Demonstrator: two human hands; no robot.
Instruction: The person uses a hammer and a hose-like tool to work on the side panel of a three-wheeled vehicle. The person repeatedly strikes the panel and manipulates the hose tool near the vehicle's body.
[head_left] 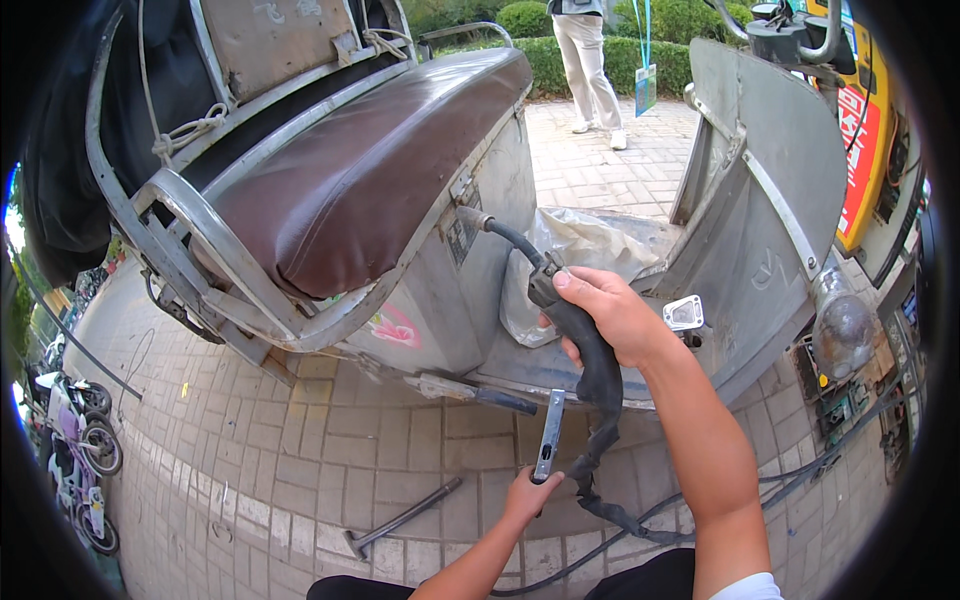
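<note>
My right hand (598, 310) is closed on a dark welding torch (548, 278), its curved neck and nozzle pointing at the side of the grey metal seat box (480, 280) of a tricycle; its black sheathed cable (600, 420) hangs down. Lower down, my left hand (530, 490) grips a flat silver metal bar with a slot (550, 425), upright beside the cable. The brown padded seat (360, 160) tops the box. A crumpled plastic sheet (555, 240) lies on the footboard behind the torch.
A hammer-like tool (400, 517) and cables lie on the paving (300, 440). A front metal shield (760, 210) rises at right, beside yellow equipment (865, 130). A person in light trousers (585, 70) stands beyond the tricycle. Small bikes (95, 450) stand at far left.
</note>
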